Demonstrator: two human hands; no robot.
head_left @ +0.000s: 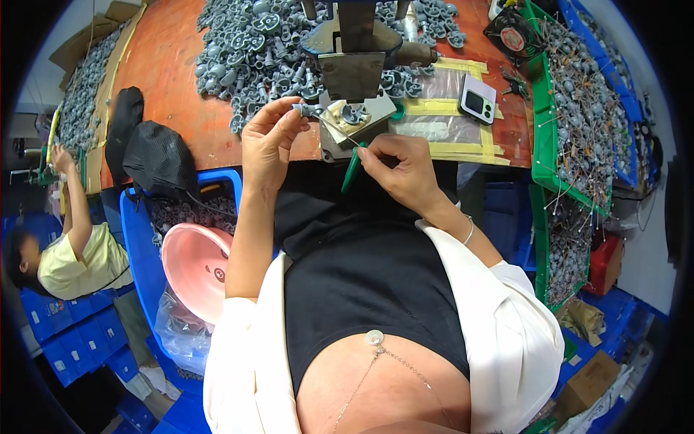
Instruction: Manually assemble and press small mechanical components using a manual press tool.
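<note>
At the table's front edge, my left hand [269, 141] pinches a small grey plastic part [311, 110] between thumb and fingertips. My right hand [403, 170] is closed around a thin tool with a green handle [351, 171]. The tool's slim metal shaft slants up left toward the grey part; I cannot tell whether its tip touches. Just beyond both hands stands a bench press [353, 72]. On its pale metal base block [381, 108], another grey piece [354, 113] sits in a fixture under the press head.
Loose grey plastic parts [253, 50] heap behind the press. A phone [477, 99], keys [515, 83] and a small fan [513, 32] lie right. Green bins [543, 137] hold wired parts. A blue crate [137, 253] with a pink basin [189, 267] stands left, near a co-worker [79, 260].
</note>
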